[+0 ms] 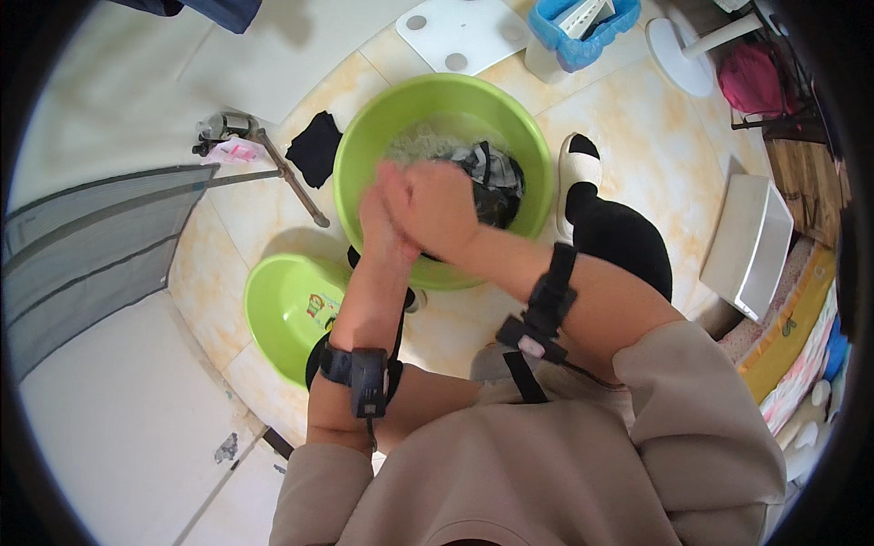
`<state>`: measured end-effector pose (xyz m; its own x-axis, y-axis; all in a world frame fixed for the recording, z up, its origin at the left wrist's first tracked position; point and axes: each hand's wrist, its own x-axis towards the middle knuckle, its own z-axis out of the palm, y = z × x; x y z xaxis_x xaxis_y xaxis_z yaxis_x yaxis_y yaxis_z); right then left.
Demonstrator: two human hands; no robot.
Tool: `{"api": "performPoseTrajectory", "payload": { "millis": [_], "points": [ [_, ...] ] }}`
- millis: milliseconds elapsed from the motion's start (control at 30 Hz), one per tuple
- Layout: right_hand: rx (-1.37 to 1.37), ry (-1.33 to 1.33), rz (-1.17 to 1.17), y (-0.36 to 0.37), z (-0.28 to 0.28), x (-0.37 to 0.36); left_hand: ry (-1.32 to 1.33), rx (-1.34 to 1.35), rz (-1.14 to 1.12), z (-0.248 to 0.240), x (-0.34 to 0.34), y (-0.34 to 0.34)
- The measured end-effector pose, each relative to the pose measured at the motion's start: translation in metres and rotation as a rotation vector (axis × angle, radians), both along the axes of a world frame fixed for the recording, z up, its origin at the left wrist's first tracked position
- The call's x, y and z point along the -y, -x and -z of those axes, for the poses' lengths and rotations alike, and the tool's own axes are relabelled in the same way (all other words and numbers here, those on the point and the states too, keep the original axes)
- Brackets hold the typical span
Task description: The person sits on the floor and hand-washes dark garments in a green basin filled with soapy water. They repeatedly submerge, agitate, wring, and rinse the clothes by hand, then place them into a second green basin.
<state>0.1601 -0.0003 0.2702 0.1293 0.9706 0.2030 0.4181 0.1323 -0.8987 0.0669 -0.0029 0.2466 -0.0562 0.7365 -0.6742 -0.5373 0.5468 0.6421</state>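
My left hand (381,218) and my right hand (435,202) are pressed together over a large green basin (350,196). The right fingers are curled up against the left hand, and both are a little blurred. Whatever may be between them is hidden. Under and beyond the hands, the basin holds water (414,141) with bubbles or froth on it. A bunched dark garment with a grey-and-white pattern (499,173) lies in the basin's right part, beside my right hand.
A second, smaller green basin (273,314) stands at left. Black cloth (314,150) lies on the tiles near a metal pipe (293,177). Behind are a white scale (464,32) and a blue-lined bin (596,50). A white box (748,241) stands at right.
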Motion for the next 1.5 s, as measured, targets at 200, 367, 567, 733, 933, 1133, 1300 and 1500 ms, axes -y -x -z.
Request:
{"api": "performPoseTrajectory", "payload": {
  "millis": [200, 367, 567, 733, 933, 1133, 1300, 1500],
  "points": [
    [-0.084, 0.083, 0.031, 0.003, 0.0, 0.001, 0.041, 0.075, -0.022, -0.011, -0.004, 0.0],
    [-0.095, -0.105, -0.066, 0.008, -0.006, 0.012, -0.04, -0.166, 0.043, -0.005, -0.004, 0.008],
    [-0.058, 0.229, 0.085, -0.005, 0.001, -0.018, -0.098, -0.042, 0.053, -0.006, 0.004, -0.001],
    [-0.043, 0.0, -0.045, 0.005, -0.012, 0.006, -0.113, 0.162, 0.061, -0.026, -0.004, -0.001],
    [-0.195, 0.273, 0.117, -0.017, 0.016, -0.025, -0.09, -0.212, 0.169, -0.037, 0.015, -0.018],
    [-0.248, 0.396, -0.044, -0.027, 0.017, -0.032, -0.439, -0.698, 0.234, -0.042, 0.006, 0.002],
    [-0.17, 0.371, -0.18, -0.028, -0.012, -0.028, -0.432, -0.93, 0.69, -0.045, 0.011, 0.008],
    [-0.326, 0.4, -0.106, -0.042, -0.008, -0.033, -0.469, -0.339, 0.671, -0.055, 0.002, 0.001]
  ]
}}
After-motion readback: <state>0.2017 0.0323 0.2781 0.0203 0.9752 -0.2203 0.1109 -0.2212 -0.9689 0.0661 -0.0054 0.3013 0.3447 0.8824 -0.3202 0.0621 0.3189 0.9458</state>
